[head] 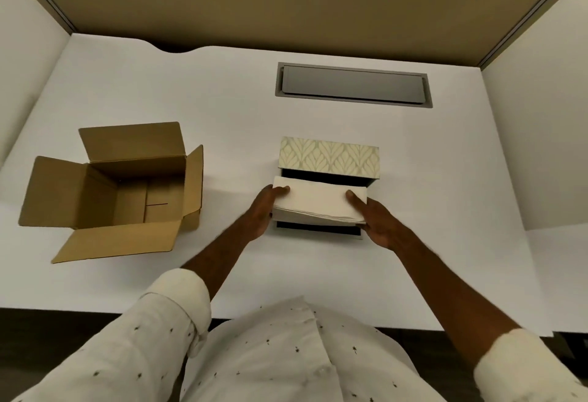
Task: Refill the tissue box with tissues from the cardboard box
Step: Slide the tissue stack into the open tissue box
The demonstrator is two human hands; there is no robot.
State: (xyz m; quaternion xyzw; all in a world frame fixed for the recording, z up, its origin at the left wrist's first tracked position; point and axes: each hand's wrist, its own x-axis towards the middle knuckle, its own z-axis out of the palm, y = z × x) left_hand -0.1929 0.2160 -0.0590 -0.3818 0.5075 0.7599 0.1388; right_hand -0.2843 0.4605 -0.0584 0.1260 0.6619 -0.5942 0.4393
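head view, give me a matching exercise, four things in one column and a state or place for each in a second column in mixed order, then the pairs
Things:
1. cardboard box
2. tissue stack
3. tissue box
4. grey cable hatch

States or places:
A. held at both ends by the left hand and right hand
B. set into the desk, lid shut
C. flaps open, no tissues visible inside
D. leaf pattern, dark opening under the stack

Pairs: 1-C, 2-A, 3-D, 4-B
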